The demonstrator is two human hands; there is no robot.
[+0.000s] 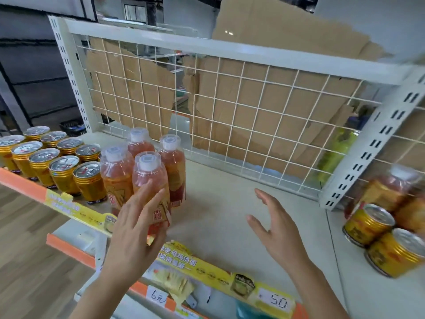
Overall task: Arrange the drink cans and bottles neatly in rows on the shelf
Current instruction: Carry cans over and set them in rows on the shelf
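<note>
Several orange drink bottles with white caps stand in a tight block on the cream shelf, just right of several gold cans set in rows. My left hand lies with straight fingers against the front of the nearest bottle. My right hand hovers over the bare shelf to the right, fingers spread, holding nothing. At the far right, two gold cans lie on their sides beside blurred orange bottles.
A white wire grid backed by cardboard closes the rear of the shelf. A slotted white upright stands at the right. Yellow price strips run along the front edge. Green bottles show behind the grid.
</note>
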